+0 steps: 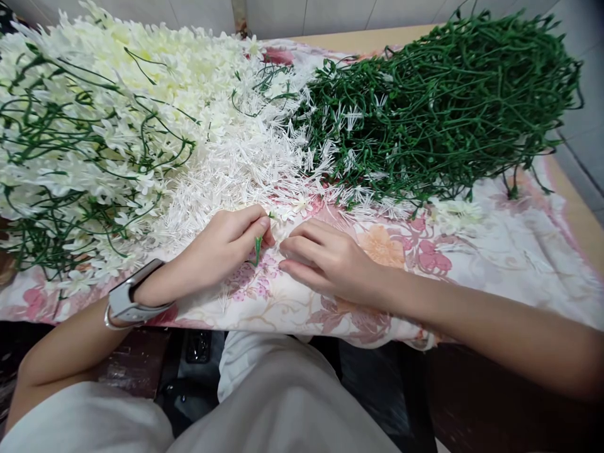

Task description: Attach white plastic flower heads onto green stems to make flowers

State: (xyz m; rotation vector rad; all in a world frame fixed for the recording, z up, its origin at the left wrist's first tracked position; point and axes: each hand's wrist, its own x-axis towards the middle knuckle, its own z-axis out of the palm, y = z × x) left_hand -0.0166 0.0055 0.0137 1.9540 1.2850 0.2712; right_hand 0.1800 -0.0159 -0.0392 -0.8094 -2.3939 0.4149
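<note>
My left hand [221, 248] pinches a short green plastic stem [257, 248] between thumb and fingers, just above the floral cloth [495, 251]. My right hand [325, 258] rests on the cloth right beside it, fingers curled toward the stem's top; whether they hold a small white piece is hidden. A spread of loose white plastic stamens [236, 170] lies directly behind both hands. A grey watch and a bangle sit on my left wrist.
A heap of assembled cream-white artificial flowers with green stems [94, 107] fills the left. A big tangle of bare green stems [448, 107] covers the back right. The table's wooden edge [578, 214] shows at right; my lap is below.
</note>
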